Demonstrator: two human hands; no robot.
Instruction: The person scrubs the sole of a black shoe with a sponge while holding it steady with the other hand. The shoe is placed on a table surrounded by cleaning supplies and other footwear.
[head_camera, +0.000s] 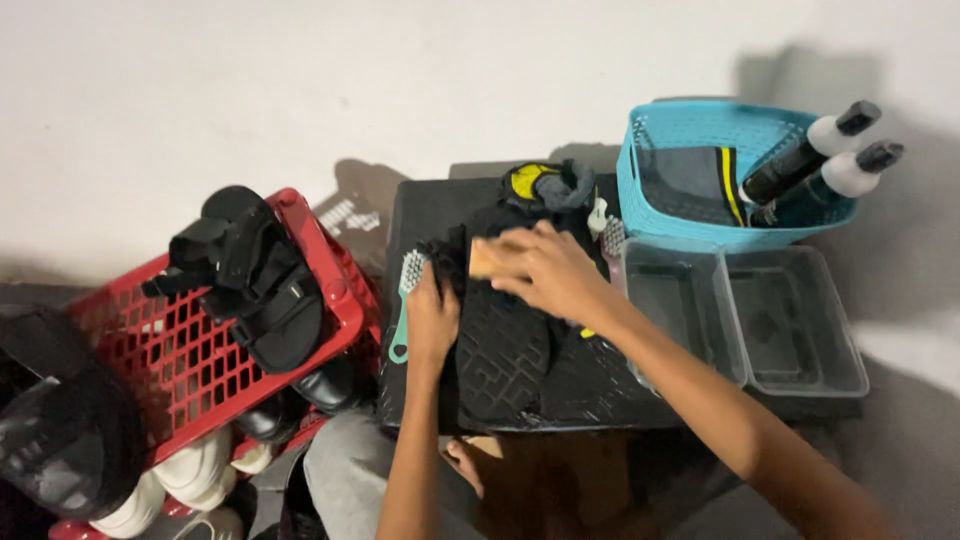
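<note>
Head view, looking down: the right hand (545, 270) is curled narrow around a small tan block (487, 258), likely a sponge or a brush back, pressing it against the top of a black shoe (505, 345) that lies sole-up on a black table (420, 210). The shoe's patterned sole runs from just under this hand back toward the person. The left hand (432, 322) sits just beside the right one, on its left, fingers bent down over the shoe's edge and gripping it; how tightly it is closed cannot be told.

Touching the left hand's outer side lies a teal-handled brush (404, 305) with pale bristles at its far end. Beyond the right hand's fingertips sits a bunched dark cloth with a yellow patch (540, 183). Just right of the right hand a second brush head with pale bristles (613, 238) rests at the edge of two clear plastic tubs (745, 315), which stand side by side under the right forearm's far side. Further out from that hand, past the tubs, a turquoise basket (640, 200) holds a grey folded cloth with a yellow stripe (690, 185) and two dark bottles with white collars (815, 155), tilted against its rim.

Well left of the left hand, a red crate (345, 300) carries a black strapped sandal (255, 275), with black shoes and white shoes (175, 480) nearer the person.
</note>
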